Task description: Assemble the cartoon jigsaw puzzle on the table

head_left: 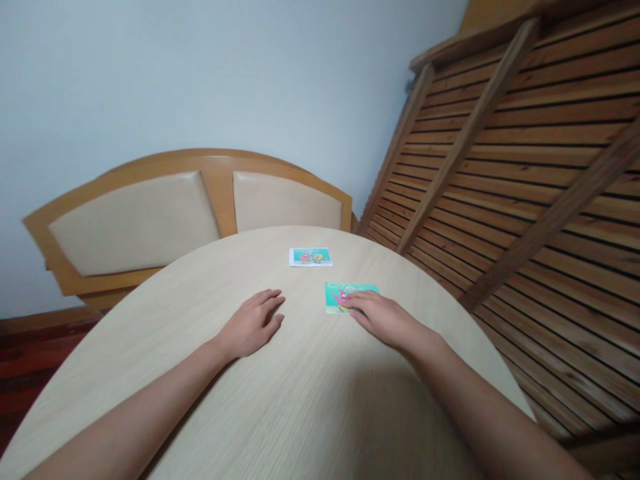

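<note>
Noted R hand [381, 315] flat on green card [336, 299], 1 o'clock, L hand [250, 327] loosely spread, empty, 11 o'clock; poss. card crease/skid w/ uneven pressure.

Arms [165, 395] outstretched, left grip [251, 325] loosely curved, right grip [383, 316] palm-down

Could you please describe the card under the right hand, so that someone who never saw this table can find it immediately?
On the round, pale table, find the right hand. It lies over the right part of a flat turquoise card with a pink print. Unlike the other card farther away, this one is partly covered and has no white strip along its left edge.
</note>
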Action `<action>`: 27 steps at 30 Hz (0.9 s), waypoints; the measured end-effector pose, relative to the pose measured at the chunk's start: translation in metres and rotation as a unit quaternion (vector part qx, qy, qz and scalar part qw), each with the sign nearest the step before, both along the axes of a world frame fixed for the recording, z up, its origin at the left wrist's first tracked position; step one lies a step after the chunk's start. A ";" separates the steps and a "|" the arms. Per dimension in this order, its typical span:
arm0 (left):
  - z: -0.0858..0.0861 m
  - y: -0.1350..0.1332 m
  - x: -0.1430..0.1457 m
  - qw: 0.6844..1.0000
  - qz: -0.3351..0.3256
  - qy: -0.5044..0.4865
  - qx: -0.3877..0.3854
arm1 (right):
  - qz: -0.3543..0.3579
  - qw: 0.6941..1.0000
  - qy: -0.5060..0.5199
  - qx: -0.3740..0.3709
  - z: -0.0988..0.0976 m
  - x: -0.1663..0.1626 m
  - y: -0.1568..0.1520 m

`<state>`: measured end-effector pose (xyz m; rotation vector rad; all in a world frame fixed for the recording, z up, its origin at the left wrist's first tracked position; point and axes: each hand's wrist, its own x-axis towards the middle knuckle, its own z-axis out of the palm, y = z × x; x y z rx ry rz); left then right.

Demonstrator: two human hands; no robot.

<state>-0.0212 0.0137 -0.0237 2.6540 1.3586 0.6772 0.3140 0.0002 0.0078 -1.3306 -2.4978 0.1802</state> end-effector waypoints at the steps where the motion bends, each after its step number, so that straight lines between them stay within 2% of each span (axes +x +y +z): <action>1: 0.000 0.000 0.001 1.000 0.001 -0.004 0.001 | -0.023 1.000 0.001 0.010 -0.004 0.007 0.007; 5: 0.000 0.000 0.002 1.000 0.003 -0.005 0.000 | -0.093 0.995 0.025 0.027 -0.018 0.023 0.039; 9: 0.002 0.001 0.002 1.000 0.007 0.000 -0.006 | -0.126 0.991 0.035 0.026 -0.025 0.026 0.069; 14: 0.006 -0.002 0.004 1.000 0.000 0.010 -0.006 | -0.173 0.983 0.042 0.038 -0.029 0.021 0.080; 18: 0.010 -0.005 0.005 0.999 -0.006 0.040 -0.021 | -0.179 0.983 0.033 0.032 -0.030 0.003 0.060; 22: 0.010 -0.008 0.008 0.997 0.001 0.073 -0.035 | -0.121 0.990 -0.019 -0.071 -0.026 -0.024 0.019; 24: 0.010 -0.012 0.011 0.995 0.008 0.084 -0.044 | -0.084 0.992 -0.027 -0.093 -0.023 -0.035 -0.001; 27: 0.010 -0.020 0.016 0.992 0.009 0.103 -0.070 | -0.068 0.992 -0.026 -0.107 -0.017 -0.042 -0.019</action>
